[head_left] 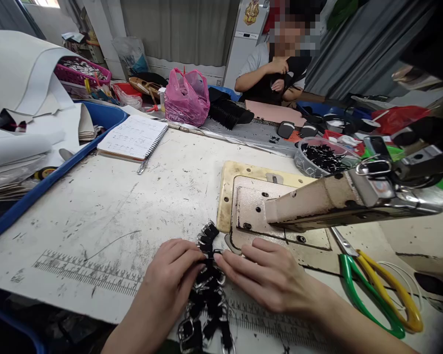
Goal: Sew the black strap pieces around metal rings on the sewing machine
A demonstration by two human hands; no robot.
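My left hand (173, 273) and my right hand (268, 275) meet at the near edge of a white worktable (133, 206). Both pinch a chain of small black strap pieces with metal buckles (208, 290), which trails from between my fingers down toward me and also lies a little beyond my fingertips. My fingers are curled and pressed on the pieces. A cream sewing machine (317, 201) stands just beyond my right hand, its arm reaching over its bed plate.
Green and yellow scissors (376, 290) lie to the right. A spiral notebook (133, 137), a pink bag (186, 96), a clear bowl of black parts (323, 157) and a blue tray of white sheets (29, 123) ring the table. A person (276, 69) sits opposite.
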